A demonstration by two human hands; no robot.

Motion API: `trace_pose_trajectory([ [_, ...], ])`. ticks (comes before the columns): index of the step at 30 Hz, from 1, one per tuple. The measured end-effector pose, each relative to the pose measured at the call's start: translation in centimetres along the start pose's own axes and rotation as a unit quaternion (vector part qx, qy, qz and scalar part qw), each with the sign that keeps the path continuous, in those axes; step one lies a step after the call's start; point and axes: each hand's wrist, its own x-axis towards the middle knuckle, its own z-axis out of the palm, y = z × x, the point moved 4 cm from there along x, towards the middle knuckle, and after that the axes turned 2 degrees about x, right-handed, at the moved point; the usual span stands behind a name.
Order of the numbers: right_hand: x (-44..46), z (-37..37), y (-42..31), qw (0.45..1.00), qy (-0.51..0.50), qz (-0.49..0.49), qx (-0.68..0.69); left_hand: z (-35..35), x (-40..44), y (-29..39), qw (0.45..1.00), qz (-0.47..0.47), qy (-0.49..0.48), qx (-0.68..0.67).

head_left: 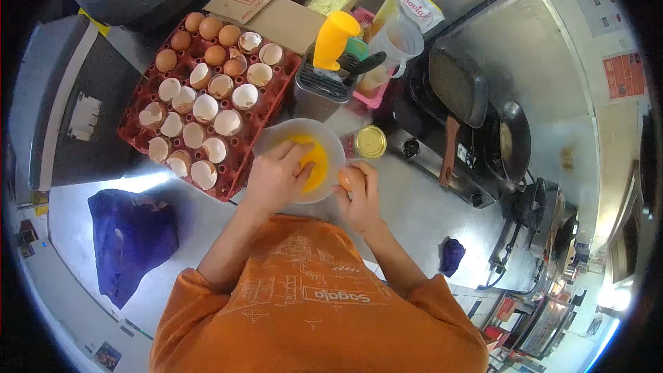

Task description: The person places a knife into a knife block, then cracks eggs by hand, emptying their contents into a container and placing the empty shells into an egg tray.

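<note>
A pale translucent bowl (333, 145) with yellow beaten or broken egg (316, 173) in it stands before me. Over its left side is my left hand (276, 174), fingers apart and dipping toward the egg, with nothing visible in them. My right hand (359, 197) is closed around a brown egg (352, 179) beside the bowl's right rim. To the left lies a red egg tray (238, 159) holding several whole brown eggs (210, 27) at its back and many empty half shells (205, 108). Just right of the bowl is a can with a gold lid (371, 141).
Behind the bowl stand a utensil container (319, 90), a yellow bottle (334, 40) and a clear jug (398, 41). Pans (458, 83) sit on the black stove at right. A blue cloth (131, 242) lies left, a small purple one (452, 256) right.
</note>
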Motion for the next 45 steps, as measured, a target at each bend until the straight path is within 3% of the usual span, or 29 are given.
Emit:
trace_pose_trajectory([
  [12, 1.4, 0.1, -0.9, 0.999, 0.000, 0.022, 0.041, -0.1, -0.1, -0.1, 1.000, -0.005, -0.001, -0.003],
  [15, 3.8, -1.1, -2.7, 0.994, 0.029, 0.045, 0.097, -0.5, -0.4, -0.1, 0.999, -0.004, -0.027, -0.039],
  [17, 4.7, -0.8, -2.9, 0.980, -0.045, 0.111, 0.159, -1.1, -0.5, -0.1, 0.993, -0.043, -0.018, -0.104],
  [18, 5.2, -1.3, -3.0, 0.979, -0.035, 0.123, 0.159, -1.5, -0.5, 0.2, 0.993, -0.037, -0.032, -0.106],
  [20, 6.6, -1.6, -3.6, 0.978, -0.097, 0.075, 0.168, -2.7, -0.3, 0.5, 0.992, -0.036, -0.017, -0.119],
  [24, 7.4, -2.2, -3.5, 0.968, -0.108, 0.114, 0.197, -3.6, -0.1, 1.3, 0.993, 0.015, -0.007, -0.116],
  [27, 8.2, -3.2, -4.3, 0.972, -0.082, 0.049, 0.212, -3.8, 0.2, 1.9, 0.992, 0.046, -0.014, -0.120],
  [33, 8.1, -3.2, -3.9, 0.970, -0.074, 0.048, 0.227, -2.6, 0.3, 1.4, 0.984, 0.004, -0.059, -0.170],
  [38, 8.5, -2.5, -3.3, 0.955, -0.051, 0.126, 0.265, -1.7, 0.6, 0.4, 0.974, -0.075, -0.020, -0.212],
  [45, 8.9, -1.5, -2.3, 0.961, -0.099, 0.119, 0.227, -0.8, 0.4, -0.3, 0.957, -0.176, -0.014, -0.232],
])
